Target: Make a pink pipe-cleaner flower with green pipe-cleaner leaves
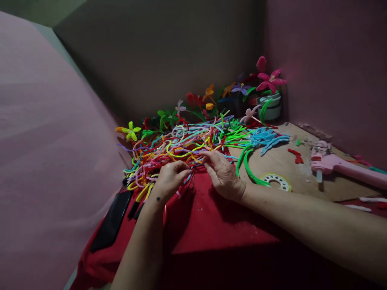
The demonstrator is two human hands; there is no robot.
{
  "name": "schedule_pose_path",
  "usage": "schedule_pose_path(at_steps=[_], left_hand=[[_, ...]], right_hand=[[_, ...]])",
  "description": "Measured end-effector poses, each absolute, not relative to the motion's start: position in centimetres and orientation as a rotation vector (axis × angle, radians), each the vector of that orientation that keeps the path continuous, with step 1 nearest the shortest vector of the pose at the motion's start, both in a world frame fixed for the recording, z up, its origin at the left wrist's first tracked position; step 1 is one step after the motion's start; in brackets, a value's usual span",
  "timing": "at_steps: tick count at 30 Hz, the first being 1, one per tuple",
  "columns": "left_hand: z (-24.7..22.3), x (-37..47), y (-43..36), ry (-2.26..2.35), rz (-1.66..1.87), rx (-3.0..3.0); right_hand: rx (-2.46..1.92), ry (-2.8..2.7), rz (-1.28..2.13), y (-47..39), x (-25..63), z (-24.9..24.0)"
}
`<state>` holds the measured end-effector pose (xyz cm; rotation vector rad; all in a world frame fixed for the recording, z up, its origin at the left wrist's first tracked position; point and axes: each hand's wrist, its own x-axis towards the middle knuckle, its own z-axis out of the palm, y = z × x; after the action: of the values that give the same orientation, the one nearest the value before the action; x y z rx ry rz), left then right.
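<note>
Over the front edge of a tangled heap of colored pipe cleaners (178, 147), my two hands are close together but apart. My left hand (169, 180) is closed, thumb and fingertips pinched; what they hold is too small to make out. Thin dark stems (192, 179) and a bit of blue show just beside its thumb. My right hand (223, 176) has its fingers curled in a pinch at the heap's edge, and whatever is between the fingertips blends into the pipe cleaners behind. Both hands are above the red cloth (217, 225).
A pink glue gun (341, 163) lies on a board (302, 177) at right, near a white tape spool (276, 182) and green strips (250, 171). Light-blue pieces (266, 139) sit behind. Pipe-cleaner flowers (271, 80) line the wall. A black flat object (111, 221) lies at left.
</note>
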<state>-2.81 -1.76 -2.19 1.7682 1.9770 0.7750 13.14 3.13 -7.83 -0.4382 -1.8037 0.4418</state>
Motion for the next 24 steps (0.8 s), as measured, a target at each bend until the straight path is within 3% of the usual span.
schedule_pose_path(at_steps=[7,10,14,20,24], left_hand=[[-3.4,-3.1,-2.0,2.28,0.121,2.129],[-4.0,-3.0,-2.1,2.34,0.002,2.143],[-4.5,-3.0,-2.2,2.367,0.259,2.104],[-3.3,-3.8,-3.0,2.339,1.003,1.873],[-1.3,-5.5,-4.5,2.356,1.204,1.77]], right_hand=[[-0.103,-2.237,0.054,1.6,13.3,-8.3],[0.054,-2.396,-0.121,0.8,13.3,-8.5],[0.178,-2.502,-0.235,0.0,13.3,-8.7],[0.148,-2.514,-0.196,-0.1,13.6,-8.6],[0.115,-2.534,-0.088,-0.1,13.7,-8.7]])
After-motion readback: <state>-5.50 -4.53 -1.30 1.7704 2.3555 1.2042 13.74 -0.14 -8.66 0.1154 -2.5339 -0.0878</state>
